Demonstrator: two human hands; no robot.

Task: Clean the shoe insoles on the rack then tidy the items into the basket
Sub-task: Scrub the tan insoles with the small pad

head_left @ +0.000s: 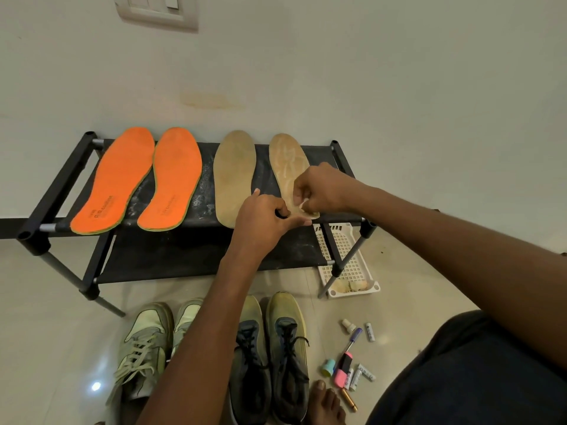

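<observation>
head view: both hands, left [266, 222] and right [322, 191], pinching at the heel of the tan insole [290, 167] on the rack [61, 191]; risking tearing it or sliding it off

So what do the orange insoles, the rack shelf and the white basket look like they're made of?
Orange insoles: probably foam under a matte, fabric-like face, with a thin greenish edge showing.
Rack shelf: seems a dark, thin sheet, perhaps fabric, scuffed with pale marks, on black and grey tubes that could be metal or plastic.
White basket: likely moulded plastic, given its smooth look and regular grid of holes.
</observation>
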